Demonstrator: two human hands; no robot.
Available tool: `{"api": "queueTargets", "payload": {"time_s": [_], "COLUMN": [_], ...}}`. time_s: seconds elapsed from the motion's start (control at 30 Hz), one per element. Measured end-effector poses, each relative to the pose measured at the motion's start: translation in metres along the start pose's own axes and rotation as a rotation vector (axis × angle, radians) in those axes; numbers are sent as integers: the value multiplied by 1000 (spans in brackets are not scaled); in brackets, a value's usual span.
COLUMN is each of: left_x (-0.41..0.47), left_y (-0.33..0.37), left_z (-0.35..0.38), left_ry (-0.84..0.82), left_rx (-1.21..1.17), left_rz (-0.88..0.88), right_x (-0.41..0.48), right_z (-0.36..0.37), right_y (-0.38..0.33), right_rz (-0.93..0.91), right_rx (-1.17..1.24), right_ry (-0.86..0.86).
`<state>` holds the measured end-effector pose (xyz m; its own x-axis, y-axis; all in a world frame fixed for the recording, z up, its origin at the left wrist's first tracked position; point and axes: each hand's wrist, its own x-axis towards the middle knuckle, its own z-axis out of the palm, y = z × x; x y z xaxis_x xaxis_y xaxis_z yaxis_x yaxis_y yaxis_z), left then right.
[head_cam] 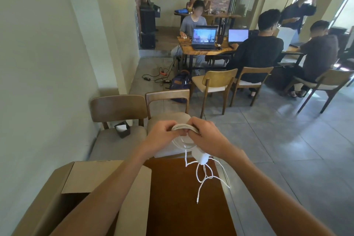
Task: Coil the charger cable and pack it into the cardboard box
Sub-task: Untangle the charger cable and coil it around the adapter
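Both hands hold a white charger cable in the air above the far end of the brown table. My left hand and my right hand grip a coil of several loops between them. A white power brick hangs under the coil. Loose cable trails down over the table, and its plug end dangles free. The open cardboard box stands at the table's left, under my left forearm, with its flaps up.
Two wooden chairs stand beyond the table against the left wall; one seat carries a small dark holder. Further off, several people sit at tables with laptops. Grey tiled floor lies to the right.
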<state>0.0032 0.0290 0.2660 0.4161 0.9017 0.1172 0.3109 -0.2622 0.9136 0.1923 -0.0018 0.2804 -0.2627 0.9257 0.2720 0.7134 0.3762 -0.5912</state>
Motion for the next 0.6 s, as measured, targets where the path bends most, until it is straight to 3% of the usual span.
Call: {"api": "queueTargets", "payload": {"time_s": [0.27, 0.43, 0.5, 0.6], "left_x": [-9, -12, -14, -19], "left_y": [9, 27, 29, 28], "left_z": [-17, -3, -2, -7], "left_ry": [-256, -124, -174, -364], "left_rx": [-455, -179, -30, 1], "left_rz": [-51, -67, -22, -15], "right_x": [-10, -10, -11, -11], "right_z": [2, 19, 23, 29], "right_y": [1, 3, 7, 12], "right_rz": [67, 86, 67, 66], "right_rx": [374, 282, 233, 143], "right_ry": [-117, -39, -28, -42]}}
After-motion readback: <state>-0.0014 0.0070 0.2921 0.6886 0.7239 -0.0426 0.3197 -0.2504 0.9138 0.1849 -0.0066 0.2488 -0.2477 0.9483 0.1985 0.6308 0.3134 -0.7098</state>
